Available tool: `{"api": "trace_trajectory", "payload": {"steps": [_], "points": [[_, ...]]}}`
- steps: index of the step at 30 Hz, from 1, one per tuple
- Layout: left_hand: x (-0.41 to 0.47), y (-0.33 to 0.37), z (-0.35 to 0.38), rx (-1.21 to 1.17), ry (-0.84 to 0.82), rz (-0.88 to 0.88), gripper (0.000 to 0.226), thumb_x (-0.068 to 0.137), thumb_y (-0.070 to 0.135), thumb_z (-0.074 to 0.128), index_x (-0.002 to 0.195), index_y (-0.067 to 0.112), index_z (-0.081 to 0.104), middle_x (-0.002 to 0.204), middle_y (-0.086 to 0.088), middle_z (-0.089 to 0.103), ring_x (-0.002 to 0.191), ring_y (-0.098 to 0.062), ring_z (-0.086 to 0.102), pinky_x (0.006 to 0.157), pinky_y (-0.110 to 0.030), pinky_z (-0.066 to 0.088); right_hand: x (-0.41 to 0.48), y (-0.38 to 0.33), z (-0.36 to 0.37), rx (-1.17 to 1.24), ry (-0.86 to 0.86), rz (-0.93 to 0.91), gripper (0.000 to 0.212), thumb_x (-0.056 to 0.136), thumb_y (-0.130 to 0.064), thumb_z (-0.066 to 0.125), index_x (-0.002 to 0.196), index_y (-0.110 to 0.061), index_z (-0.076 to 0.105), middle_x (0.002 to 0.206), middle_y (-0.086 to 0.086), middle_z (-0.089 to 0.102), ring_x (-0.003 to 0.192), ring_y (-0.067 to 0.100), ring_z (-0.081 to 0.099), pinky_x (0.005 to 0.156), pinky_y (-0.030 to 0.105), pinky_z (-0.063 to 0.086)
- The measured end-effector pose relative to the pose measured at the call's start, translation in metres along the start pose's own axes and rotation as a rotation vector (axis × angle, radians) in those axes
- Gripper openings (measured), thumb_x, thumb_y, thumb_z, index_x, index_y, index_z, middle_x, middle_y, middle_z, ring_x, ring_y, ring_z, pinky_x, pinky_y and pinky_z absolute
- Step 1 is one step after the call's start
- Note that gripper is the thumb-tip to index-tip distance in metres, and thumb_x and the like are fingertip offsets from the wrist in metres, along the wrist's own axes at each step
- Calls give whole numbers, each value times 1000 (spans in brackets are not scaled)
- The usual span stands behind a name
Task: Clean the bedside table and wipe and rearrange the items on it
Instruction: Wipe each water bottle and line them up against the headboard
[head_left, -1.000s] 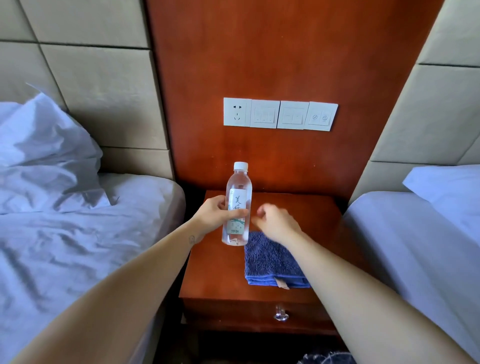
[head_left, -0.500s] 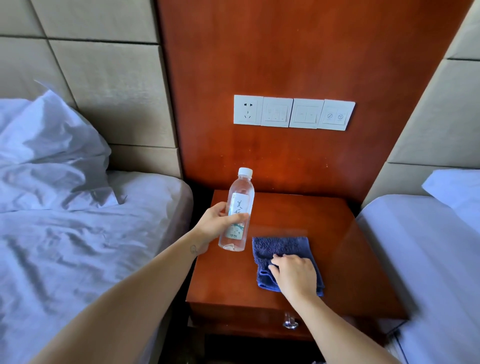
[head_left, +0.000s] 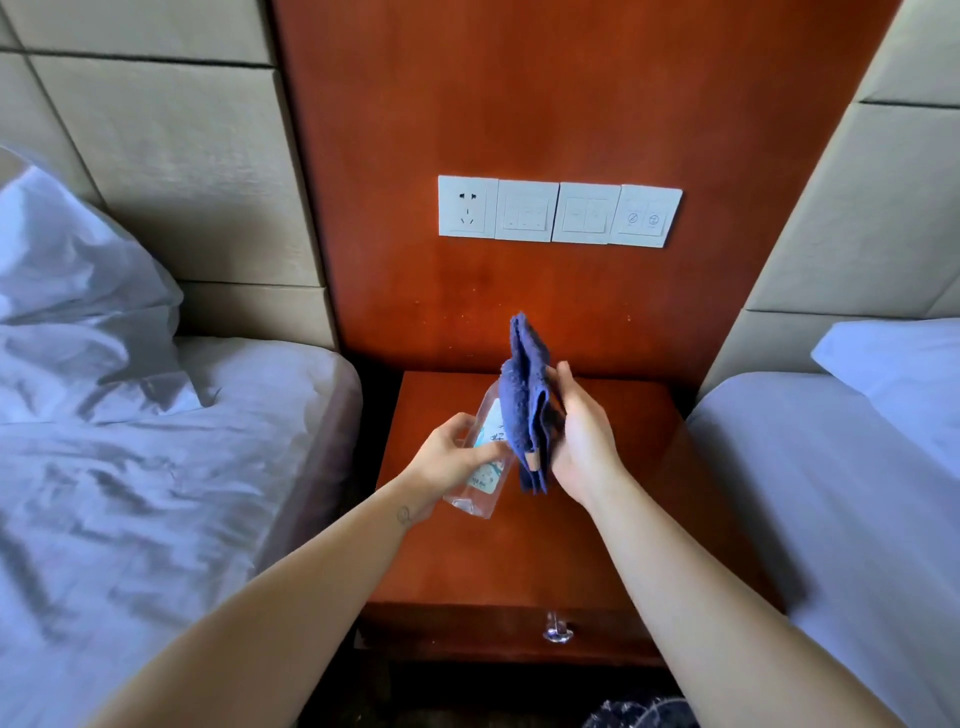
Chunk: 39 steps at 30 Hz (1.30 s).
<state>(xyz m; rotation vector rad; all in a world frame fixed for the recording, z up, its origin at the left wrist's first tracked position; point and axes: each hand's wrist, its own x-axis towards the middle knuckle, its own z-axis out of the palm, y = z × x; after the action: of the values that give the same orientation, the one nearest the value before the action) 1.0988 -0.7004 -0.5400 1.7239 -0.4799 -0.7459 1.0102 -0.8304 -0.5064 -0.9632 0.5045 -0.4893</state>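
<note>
We are lifting the cloth (head_left: 527, 400) off the bedside table (head_left: 519, 561), right hand (head_left: 584, 441) clutching it, toward the bottle (head_left: 475, 493) our left hand (head_left: 449, 460) is gripping, so the wiping is likely starting.

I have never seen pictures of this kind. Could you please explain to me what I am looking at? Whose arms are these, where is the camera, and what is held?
There is no machine here. The two bare arms belong to a person who wears one wide-angle camera on the head, so every picture looks forward and down at the hands. The left hand grips a clear water bottle, which is tilted. The right hand holds a folded blue cloth against the bottle's upper part, so the cap is hidden. Both are held over a wooden bedside table with a drawer knob. The table stands between the left bed and the right bed. A row of white switches is on the wall behind.
</note>
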Motion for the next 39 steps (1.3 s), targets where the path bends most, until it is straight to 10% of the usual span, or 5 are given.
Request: {"api": "trace_trajectory", "payload": {"steps": [5,10,20,32,39], "points": [[-7,3,11,7,-97,124,39,81,13,76,117,13,60,87,4,70,70,-6,68,62,-22,53,-5,-5,8,-274,118,-152,62,84,-21,76,125,-20,30,115,2,61,100,15,66,79,31,56],[-7,11,15,253,-85,259,64,54,43,76,115,30,61,101,10,72,94,-8,68,85,-32,56,-6,-16,11,-220,246,-131,46,76,-23,83,113,-15,56,106,7,71,90,21,72,83,43,59],[-30,-1,21,461,-120,179,52,63,40,87,97,24,51,94,6,64,75,-6,59,63,-22,48,2,-37,7,-222,414,-186,31,76,-19,74,105,-10,65,97,7,71,85,26,71,81,44,59],[-41,25,9,-261,-709,-67,41,70,29,72,103,5,66,88,-13,63,76,-15,64,65,-17,53,-6,-65,-2,-41,72,-41,44,69,-25,76,103,1,66,101,28,66,88,39,65,80,49,56],[-41,26,34,107,-273,135,44,72,22,78,108,8,57,89,0,66,73,-11,62,69,-30,52,-1,-77,8,-235,232,-155,26,79,-13,72,103,-5,63,91,17,67,72,32,67,65,41,56]]}}
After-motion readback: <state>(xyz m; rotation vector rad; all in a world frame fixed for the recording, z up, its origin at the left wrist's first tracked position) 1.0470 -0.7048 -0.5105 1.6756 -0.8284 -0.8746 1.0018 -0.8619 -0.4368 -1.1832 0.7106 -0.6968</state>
